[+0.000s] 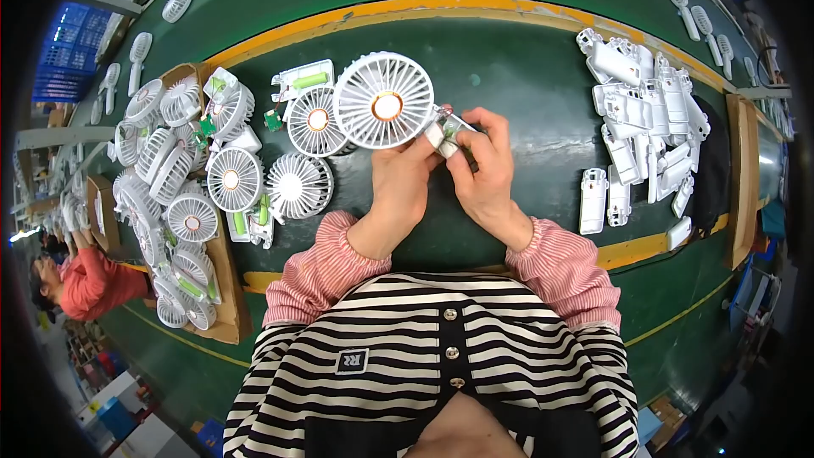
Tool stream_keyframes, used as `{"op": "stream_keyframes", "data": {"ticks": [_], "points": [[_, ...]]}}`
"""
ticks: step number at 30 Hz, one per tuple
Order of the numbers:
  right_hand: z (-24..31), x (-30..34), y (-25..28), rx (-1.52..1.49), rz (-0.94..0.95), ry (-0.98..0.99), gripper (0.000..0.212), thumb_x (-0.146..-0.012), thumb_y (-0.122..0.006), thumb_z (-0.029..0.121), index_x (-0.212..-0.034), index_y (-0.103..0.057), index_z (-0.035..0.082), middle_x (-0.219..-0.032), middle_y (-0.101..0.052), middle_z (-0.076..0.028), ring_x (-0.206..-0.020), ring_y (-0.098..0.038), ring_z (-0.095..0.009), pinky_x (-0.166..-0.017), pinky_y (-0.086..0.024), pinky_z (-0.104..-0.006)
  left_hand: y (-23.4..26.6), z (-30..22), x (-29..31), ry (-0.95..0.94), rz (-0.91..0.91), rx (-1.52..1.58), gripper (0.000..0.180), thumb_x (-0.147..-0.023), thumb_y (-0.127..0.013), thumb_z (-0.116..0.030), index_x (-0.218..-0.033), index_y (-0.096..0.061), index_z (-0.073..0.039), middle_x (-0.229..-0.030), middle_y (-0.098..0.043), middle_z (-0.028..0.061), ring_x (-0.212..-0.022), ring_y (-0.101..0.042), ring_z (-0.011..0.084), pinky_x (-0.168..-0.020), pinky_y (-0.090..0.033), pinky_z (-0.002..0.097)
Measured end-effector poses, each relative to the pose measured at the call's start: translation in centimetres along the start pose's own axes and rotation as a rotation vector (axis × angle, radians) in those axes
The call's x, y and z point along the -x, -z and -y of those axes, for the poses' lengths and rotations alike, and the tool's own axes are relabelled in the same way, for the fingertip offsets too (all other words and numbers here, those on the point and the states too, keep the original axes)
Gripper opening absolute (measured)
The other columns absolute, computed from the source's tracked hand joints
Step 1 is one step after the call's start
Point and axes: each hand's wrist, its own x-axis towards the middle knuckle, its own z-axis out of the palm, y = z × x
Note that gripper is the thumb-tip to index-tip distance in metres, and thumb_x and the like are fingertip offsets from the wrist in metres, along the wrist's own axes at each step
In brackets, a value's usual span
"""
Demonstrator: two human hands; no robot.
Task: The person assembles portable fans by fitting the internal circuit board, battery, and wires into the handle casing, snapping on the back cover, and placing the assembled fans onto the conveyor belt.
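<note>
A white handheld fan (360, 110) with a round slatted head and a copper-coloured ring is held up over the green bench. My left hand (400, 191) grips it just below the head, fingers closed. At the fan's lower end, my right hand (487, 174) is closed in a pinch on its opened handle part (448, 134), where white plastic and a bit of green show. Fingers hide most of that part. Close to my left hand lie more fan heads (315, 121), a green battery (310, 80) in a white shell and a small green circuit board (272, 120).
Many fan heads are piled on cardboard (227, 305) at the left. White handle shells (627, 110) lie heaped at the right, beside a cardboard box edge (744, 178). A yellow strip (475, 5) borders the bench before a green belt carrying fans. A co-worker (102, 280) is at far left.
</note>
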Motion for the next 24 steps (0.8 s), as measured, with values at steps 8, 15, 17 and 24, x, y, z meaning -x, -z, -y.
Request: {"op": "stream_keyframes", "data": {"ticks": [8, 15, 17, 24], "points": [[0.4, -0.6, 0.9, -0.408, -0.007, -0.484, 0.049, -0.067, -0.065, 0.004, -0.11, -0.044, -0.004, -0.105, -0.049, -0.014, -0.095, -0.053, -0.023, -0.081, -0.044, -0.0331, 0.4, 0.4, 0.4, -0.316, 0.125, -0.246, 0.029, -0.081, -0.057, 0.0, -0.109, -0.052, 0.005, -0.1, -0.06, 0.0117, -0.09, -0.058, 0.0181, -0.078, -0.047, 0.0274], [0.8, 0.1, 2.2, -0.532, 0.047, -0.367, 0.058, -0.069, -0.06, 0.0, -0.122, -0.038, -0.002, -0.112, -0.054, -0.013, -0.1, -0.054, -0.021, -0.09, -0.04, -0.0323, 0.3, -0.5, 0.4, -0.079, 0.066, -0.233, 0.017, -0.083, -0.056, -0.003, -0.097, -0.059, 0.005, -0.086, -0.062, 0.006, -0.074, -0.058, 0.0102, -0.064, -0.046, 0.0223], [0.6, 0.3, 2.4, -0.521, 0.047, -0.357, 0.057, -0.069, -0.059, -0.001, -0.122, -0.038, -0.002, -0.112, -0.055, -0.014, -0.101, -0.054, -0.022, -0.09, -0.041, -0.0322, 0.6, -0.4, 0.2, -0.023, 0.081, -0.245, 0.018, -0.082, -0.056, -0.004, -0.098, -0.058, 0.005, -0.087, -0.063, 0.0057, -0.074, -0.059, 0.0105, -0.066, -0.047, 0.0228], [0.5, 0.6, 2.7, -0.413, 0.043, -0.24, 0.053, -0.068, -0.057, -0.003, -0.119, -0.04, -0.003, -0.107, -0.058, -0.015, -0.099, -0.057, -0.024, -0.087, -0.043, -0.0329, 0.2, -0.6, 0.4, 0.018, 0.104, -0.251, 0.017, -0.082, -0.056, -0.004, -0.097, -0.059, 0.003, -0.084, -0.063, 0.0049, -0.073, -0.059, 0.0108, -0.063, -0.048, 0.0236]]}}
